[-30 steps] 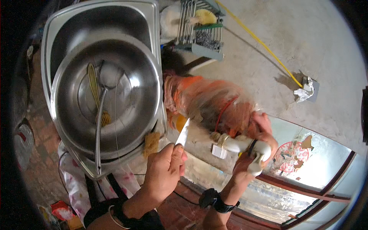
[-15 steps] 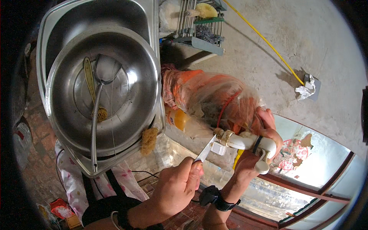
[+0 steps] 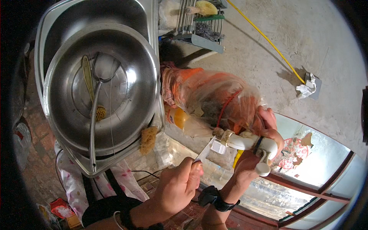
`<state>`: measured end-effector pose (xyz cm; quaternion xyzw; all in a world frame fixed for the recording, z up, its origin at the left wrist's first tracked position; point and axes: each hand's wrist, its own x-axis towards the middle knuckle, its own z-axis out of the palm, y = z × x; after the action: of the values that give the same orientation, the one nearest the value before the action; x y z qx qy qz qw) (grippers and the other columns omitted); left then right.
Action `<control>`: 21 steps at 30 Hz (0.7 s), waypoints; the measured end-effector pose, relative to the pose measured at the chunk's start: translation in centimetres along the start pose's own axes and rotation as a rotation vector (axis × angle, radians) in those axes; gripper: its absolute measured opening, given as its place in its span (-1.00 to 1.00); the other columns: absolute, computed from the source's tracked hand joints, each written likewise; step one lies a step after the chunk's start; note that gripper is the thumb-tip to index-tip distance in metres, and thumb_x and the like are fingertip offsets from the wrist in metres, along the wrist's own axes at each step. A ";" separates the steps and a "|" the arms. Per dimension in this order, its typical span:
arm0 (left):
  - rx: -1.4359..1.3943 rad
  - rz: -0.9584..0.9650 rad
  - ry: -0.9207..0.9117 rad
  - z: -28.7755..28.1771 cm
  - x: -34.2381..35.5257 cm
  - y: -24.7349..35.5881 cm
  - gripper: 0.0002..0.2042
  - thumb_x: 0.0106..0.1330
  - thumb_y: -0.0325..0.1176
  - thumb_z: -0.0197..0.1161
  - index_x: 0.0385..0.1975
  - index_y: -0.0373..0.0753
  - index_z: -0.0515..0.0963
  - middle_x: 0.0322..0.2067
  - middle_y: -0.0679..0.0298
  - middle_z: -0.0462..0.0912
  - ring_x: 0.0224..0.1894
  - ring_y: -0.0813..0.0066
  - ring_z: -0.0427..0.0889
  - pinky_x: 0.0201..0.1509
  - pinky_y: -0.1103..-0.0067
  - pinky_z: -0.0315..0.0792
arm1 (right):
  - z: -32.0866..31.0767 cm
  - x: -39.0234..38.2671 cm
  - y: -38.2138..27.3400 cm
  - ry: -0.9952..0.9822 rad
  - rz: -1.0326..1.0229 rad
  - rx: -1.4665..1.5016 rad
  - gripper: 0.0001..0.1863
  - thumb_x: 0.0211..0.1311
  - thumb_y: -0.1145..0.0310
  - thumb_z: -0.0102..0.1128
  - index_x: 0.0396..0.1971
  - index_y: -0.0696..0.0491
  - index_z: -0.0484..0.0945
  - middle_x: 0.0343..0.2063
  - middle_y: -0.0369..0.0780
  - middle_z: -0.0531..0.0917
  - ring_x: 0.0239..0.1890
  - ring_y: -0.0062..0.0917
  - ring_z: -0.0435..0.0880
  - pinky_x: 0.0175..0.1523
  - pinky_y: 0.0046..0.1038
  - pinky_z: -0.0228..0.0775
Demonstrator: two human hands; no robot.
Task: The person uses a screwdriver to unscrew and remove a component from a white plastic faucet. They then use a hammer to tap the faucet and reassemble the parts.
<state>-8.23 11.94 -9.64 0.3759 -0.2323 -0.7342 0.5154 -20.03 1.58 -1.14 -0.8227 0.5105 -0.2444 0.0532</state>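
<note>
My left hand (image 3: 176, 188) is closed around a small knife; its handle is hidden in the fist. The narrow bright blade (image 3: 205, 150) points up and right, its tip beside the brownish, rough threaded end (image 3: 218, 132) of a white tap (image 3: 239, 143). Whether the tip touches it I cannot tell. Wrapped around the tap's bent body from behind, my right hand (image 3: 273, 135) grips it near a black band. Behind the tap bulges a clear plastic bag (image 3: 214, 96) with orange stuff showing through. A small white square piece (image 3: 218, 147) lies just past the blade.
At left, a metal basin (image 3: 57, 96) sits on a steel sink (image 3: 40, 50), holding a ladle (image 3: 96, 107) and a yellow-handled brush (image 3: 88, 76). A brown sponge (image 3: 148, 140) rests on the sink's corner. A rack (image 3: 203, 42) stands beyond; a yellow cord (image 3: 264, 36) crosses the concrete. Glass panes (image 3: 303, 153) are at right.
The knife tip and my left hand have dropped very slightly beside the tap's threaded end. My right hand keeps its grip, and the basin sits a little higher in the picture.
</note>
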 end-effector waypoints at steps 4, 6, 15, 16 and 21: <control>-0.021 -0.356 0.028 -0.5 0.7 -0.7 -0.69 0.51 -0.31 -0.17 -0.46 -0.30 0.39 -0.75 0.32 0.39 -0.71 0.63 0.38 -0.60 0.63 0.29 | 0.5 -0.2 -0.2 0.057 0.017 0.001 -0.43 0.28 -0.25 -0.12 -0.27 0.05 0.32 -0.08 0.01 0.57 0.16 -0.10 0.40 0.35 -0.02 -0.03; -0.002 -0.258 -0.006 -0.8 0.4 -0.6 -0.70 0.50 -0.31 -0.17 -0.45 -0.31 0.39 -0.74 0.32 0.39 -0.70 0.64 0.38 -0.60 0.63 0.28 | 0.6 -0.1 -0.3 0.064 0.011 -0.033 -0.40 0.27 -0.28 -0.15 -0.27 0.06 0.33 -0.07 0.02 0.57 0.16 -0.10 0.40 0.35 -0.02 -0.04; -0.108 -0.127 -0.009 0.3 -1.0 0.4 -0.76 0.49 -0.35 -0.10 -0.40 -0.32 0.40 -0.69 0.30 0.43 -0.66 0.63 0.39 -0.55 0.64 0.29 | 0.8 0.0 -0.7 0.076 0.039 0.013 -0.39 0.27 -0.28 -0.15 -0.26 0.07 0.32 -0.05 0.04 0.55 0.14 -0.11 0.40 0.34 -0.02 -0.04; -0.100 -0.120 -0.012 0.3 -1.0 0.4 -0.76 0.48 -0.35 -0.10 -0.40 -0.32 0.40 -0.69 0.29 0.43 -0.66 0.63 0.39 -0.55 0.64 0.29 | 0.8 0.0 -0.8 0.086 0.053 0.036 -0.39 0.27 -0.28 -0.15 -0.26 0.07 0.32 -0.05 0.04 0.55 0.14 -0.11 0.40 0.35 -0.02 -0.04; -0.020 -0.032 0.013 0.4 -0.7 0.4 -0.78 0.47 -0.37 -0.09 -0.41 -0.33 0.39 -0.73 0.28 0.40 -0.68 0.61 0.38 -0.57 0.62 0.28 | 0.7 0.1 -0.6 0.070 0.041 0.009 -0.38 0.26 -0.30 -0.17 -0.25 0.07 0.32 -0.05 0.04 0.55 0.15 -0.11 0.40 0.35 -0.02 -0.05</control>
<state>-8.18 12.46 -8.88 0.3790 -0.2155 -0.7422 0.5090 -19.18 1.72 -1.48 -0.8027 0.5277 -0.2744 0.0439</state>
